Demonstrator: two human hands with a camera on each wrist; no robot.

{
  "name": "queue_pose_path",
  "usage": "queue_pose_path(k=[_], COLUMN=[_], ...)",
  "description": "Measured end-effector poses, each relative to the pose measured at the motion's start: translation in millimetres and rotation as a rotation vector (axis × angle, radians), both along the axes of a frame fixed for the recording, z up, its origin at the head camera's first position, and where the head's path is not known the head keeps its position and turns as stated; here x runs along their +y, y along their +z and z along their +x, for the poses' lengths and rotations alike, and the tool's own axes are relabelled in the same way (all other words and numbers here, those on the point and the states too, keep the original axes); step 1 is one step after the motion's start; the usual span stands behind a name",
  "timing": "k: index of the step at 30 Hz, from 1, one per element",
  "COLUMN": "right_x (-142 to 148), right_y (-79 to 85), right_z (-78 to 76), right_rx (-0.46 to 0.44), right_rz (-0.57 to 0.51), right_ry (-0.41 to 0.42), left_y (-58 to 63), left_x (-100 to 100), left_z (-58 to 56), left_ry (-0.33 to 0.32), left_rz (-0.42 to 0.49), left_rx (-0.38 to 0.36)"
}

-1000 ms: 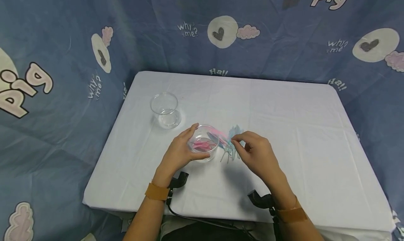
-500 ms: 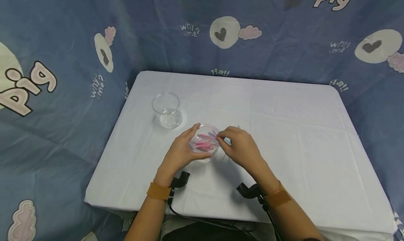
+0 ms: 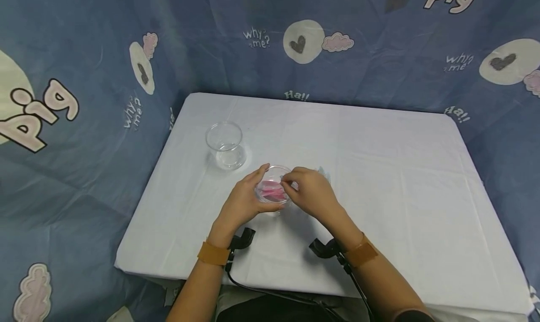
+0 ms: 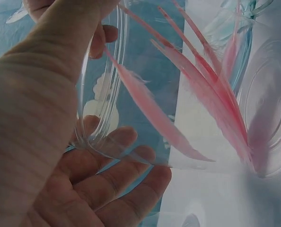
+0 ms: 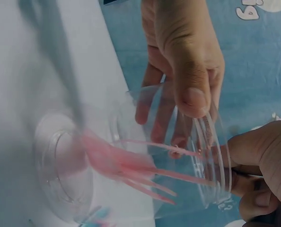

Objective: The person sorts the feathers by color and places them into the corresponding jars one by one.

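Note:
My left hand (image 3: pixel 242 198) grips a clear plastic cup (image 3: pixel 276 172) from its left side, thumb in front and fingers round the back. Several pink feathers (image 4: pixel 216 99) stand inside it, vanes near the base and quills toward the rim. My right hand (image 3: pixel 312 190) is at the cup's mouth, its thumb and forefinger pinching the quill of a pink feather (image 4: pixel 154 113) whose vane hangs inside the cup. Partly hidden behind my right hand, blue feathers (image 3: pixel 324 173) lie on the table beside the cup.
A second clear cup (image 3: pixel 225 144) with nothing visible in it stands to the back left on the white-covered table (image 3: pixel 401 195). Blue printed cloth (image 3: pixel 371 69) hangs behind. A black cable (image 3: pixel 274 291) runs along the front edge.
My right hand has moved left from the feathers on the table to the cup's mouth, bringing a pink feather down into the cup. My left hand keeps its grip on the cup.

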State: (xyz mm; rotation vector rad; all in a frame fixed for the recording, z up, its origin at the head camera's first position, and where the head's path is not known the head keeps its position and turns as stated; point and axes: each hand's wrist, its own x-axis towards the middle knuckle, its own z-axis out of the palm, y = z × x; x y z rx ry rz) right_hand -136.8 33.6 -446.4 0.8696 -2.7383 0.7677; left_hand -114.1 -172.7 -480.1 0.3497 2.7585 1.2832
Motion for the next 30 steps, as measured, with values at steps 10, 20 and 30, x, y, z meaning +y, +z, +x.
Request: queue_pose_path(k=[10, 20, 30], right_x=[-3.6, -1.7, 26.5], right_y=[-3.8, -8.6, -16.2], right_z=[-2.4, -0.9, -4.8], right_rx=[0.006, 0.032, 0.124], right_rz=[0.066, 0.088, -0.116], right_ry=[-0.032, -0.038, -0.206], left_y=[-0.3, 0.1, -0.1], left_x=[2.4, 2.0, 2.4], left_z=[-0.1, 0.5, -0.6], left_ry=[-0.015, -0.006, 0.02], left_rz=[0.027, 0.02, 0.0], left_rx=[0.017, 0.029, -0.01])
